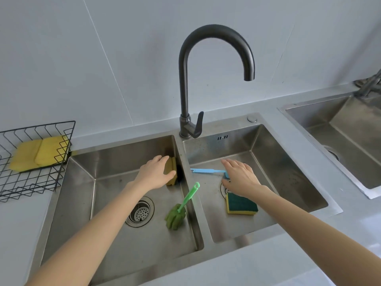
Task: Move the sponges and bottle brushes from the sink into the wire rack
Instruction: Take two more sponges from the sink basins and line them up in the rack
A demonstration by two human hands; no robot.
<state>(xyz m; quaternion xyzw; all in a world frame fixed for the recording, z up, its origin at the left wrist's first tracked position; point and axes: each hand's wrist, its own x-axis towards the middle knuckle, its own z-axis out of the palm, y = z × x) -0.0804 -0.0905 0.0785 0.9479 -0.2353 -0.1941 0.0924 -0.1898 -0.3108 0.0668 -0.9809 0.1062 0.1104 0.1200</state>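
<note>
Your left hand (156, 174) fingers close on a sponge (172, 172); your right hand (240, 177) hovers spread, empty, over the blue brush (206, 170).

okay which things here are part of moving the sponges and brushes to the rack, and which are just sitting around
Part of the job: sponge at the left hand, green brush, blue brush, green-topped sponge, wire rack already holding two yellow sponges.

Just there: tap, drain strainer, second sink at the right.
</note>
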